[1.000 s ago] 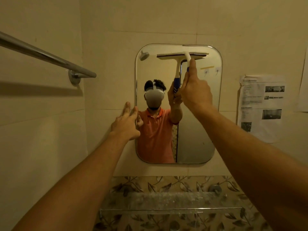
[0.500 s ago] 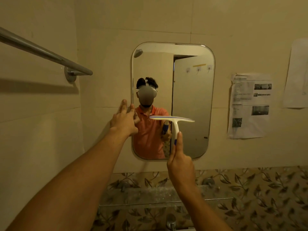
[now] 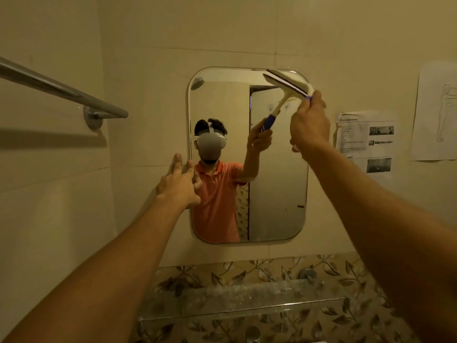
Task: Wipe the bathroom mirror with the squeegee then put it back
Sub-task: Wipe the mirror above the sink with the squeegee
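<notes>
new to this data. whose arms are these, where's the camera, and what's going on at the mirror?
There is no robot here: the two bare arms belong to a person, and the single camera sits on that person's head, looking forward and down. That is why the person also appears reflected in the mirror, wearing the headset.

The right hand grips the squeegee, whose white blade is tilted at the mirror's top right corner. The real handle is hidden by the hand; its blue grip shows only in the reflection.

The left hand is open, with its fingers at the mirror's left edge on the wall, holding nothing.

Around it: a metal towel bar on the left wall, printed paper sheets to the right, and a glass shelf below, with nothing clearly visible on it.
</notes>
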`<state>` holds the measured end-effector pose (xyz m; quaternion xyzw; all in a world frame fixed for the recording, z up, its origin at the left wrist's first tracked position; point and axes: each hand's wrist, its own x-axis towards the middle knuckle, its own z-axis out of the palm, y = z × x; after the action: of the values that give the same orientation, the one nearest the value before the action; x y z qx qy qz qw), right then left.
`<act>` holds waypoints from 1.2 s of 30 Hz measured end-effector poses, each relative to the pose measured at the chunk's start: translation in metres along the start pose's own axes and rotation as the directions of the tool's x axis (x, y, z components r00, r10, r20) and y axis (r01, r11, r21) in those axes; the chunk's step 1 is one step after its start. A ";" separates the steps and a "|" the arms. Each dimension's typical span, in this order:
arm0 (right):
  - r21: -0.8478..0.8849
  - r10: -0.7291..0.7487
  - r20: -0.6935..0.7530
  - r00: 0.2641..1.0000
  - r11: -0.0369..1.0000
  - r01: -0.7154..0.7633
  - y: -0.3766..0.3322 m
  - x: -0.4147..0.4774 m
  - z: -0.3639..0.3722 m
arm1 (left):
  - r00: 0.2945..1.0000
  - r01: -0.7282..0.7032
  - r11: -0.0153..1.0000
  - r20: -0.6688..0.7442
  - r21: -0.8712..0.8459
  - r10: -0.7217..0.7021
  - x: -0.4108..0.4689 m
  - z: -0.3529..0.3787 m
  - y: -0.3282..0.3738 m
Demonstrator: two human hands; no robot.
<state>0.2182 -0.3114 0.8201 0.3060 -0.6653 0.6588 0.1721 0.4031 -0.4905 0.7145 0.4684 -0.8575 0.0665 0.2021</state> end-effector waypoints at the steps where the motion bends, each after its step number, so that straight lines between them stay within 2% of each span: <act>1: -0.021 -0.007 -0.001 1.000 1.000 0.007 -0.007 0.007 0.000 | 1.000 -0.003 1.000 0.002 0.005 0.003 0.001 0.000 -0.001; 9: -0.196 -0.021 0.058 0.998 0.980 0.032 0.014 -0.033 0.013 | 1.000 -0.016 0.999 0.009 0.031 0.016 0.001 0.000 0.000; 12: -0.183 -0.028 0.068 0.997 0.982 0.040 0.039 -0.073 0.022 | 1.000 -0.022 0.999 0.013 0.023 0.022 -0.001 -0.002 0.000; 20: -0.301 0.138 0.136 0.981 0.949 -0.091 0.120 -0.180 0.051 | 0.999 -0.025 0.999 0.023 -0.023 0.026 -0.002 -0.004 0.000; 23: -0.282 0.135 0.156 0.979 0.956 -0.087 0.130 -0.195 0.048 | 1.000 -0.024 0.999 0.018 -0.024 0.024 -0.003 -0.002 0.000; 26: -0.225 0.072 0.142 0.987 0.974 -0.038 0.121 -0.179 0.038 | 1.000 -0.031 1.000 0.005 -0.005 0.031 -0.004 -0.003 -0.001; 31: -0.111 -0.063 -0.051 0.997 0.992 0.057 0.069 -0.079 0.010 | 0.999 -0.041 0.999 0.018 0.014 0.041 -0.005 -0.007 -0.002; 33: -0.133 -0.129 -0.043 0.991 0.984 0.122 0.040 -0.037 -0.002 | 0.999 -0.035 0.999 0.022 0.017 0.035 -0.005 -0.007 -0.001; 36: -0.257 -0.218 0.030 0.976 0.942 0.218 0.008 0.000 -0.010 | 0.999 -0.025 0.999 0.024 0.024 0.025 -0.004 -0.006 -0.002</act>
<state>0.2114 -0.3017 0.8141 0.3531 -0.7078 0.5432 0.2818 0.4081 -0.4865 0.7179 0.4608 -0.8648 0.0739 0.1856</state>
